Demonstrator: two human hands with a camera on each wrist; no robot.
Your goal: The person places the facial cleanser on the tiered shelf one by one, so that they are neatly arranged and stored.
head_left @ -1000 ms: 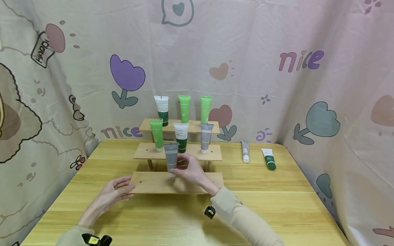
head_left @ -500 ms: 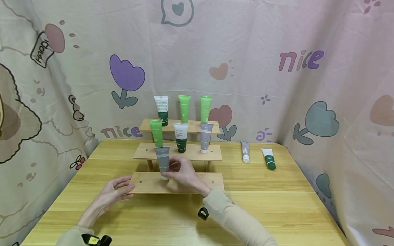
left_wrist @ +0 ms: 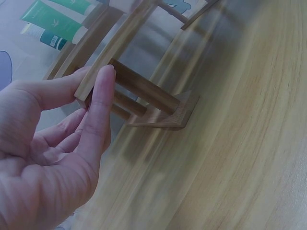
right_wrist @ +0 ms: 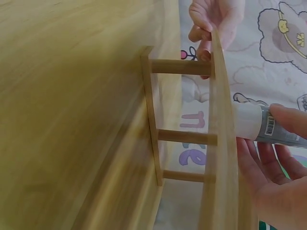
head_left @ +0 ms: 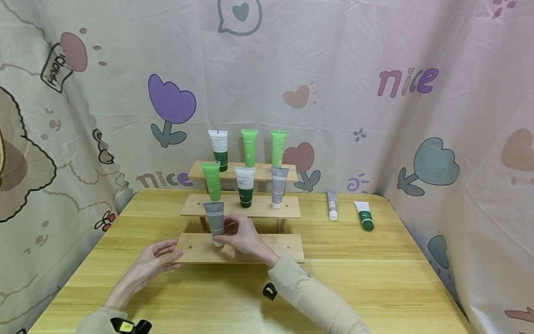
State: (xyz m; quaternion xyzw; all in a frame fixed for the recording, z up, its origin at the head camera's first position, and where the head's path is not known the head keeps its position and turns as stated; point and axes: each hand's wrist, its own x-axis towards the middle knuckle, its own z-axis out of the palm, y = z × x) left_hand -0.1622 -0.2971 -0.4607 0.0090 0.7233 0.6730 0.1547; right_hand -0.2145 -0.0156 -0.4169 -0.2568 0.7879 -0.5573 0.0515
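Note:
A three-tier wooden display stand (head_left: 273, 240) stands on the table. My left hand (head_left: 150, 262) grips the left end of its lowest shelf, the thumb and a finger on either side of the board edge (left_wrist: 103, 60) in the left wrist view. In my right hand (head_left: 244, 239) is a grey squeeze tube (head_left: 215, 218), pinched near its lower part and upright, white cap (right_wrist: 247, 120) down. The cap is right at the lowest shelf's top, left of its middle. On the middle shelf stand a green tube (head_left: 213, 181), a white-and-green tube (head_left: 245, 185) and a grey-lilac tube (head_left: 278, 185).
The top shelf bears a white-and-green tube (head_left: 219, 148) and two green tubes, one in the middle (head_left: 250, 147) and one at right (head_left: 278, 147). On the table at right lie a small grey tube (head_left: 332, 206) and a white-and-green tube (head_left: 365, 216). A patterned curtain (head_left: 333, 46) hangs behind.
My right hand has moved left along the lowest shelf and slightly down with the grey tube. The left hand has stayed on the shelf's end.

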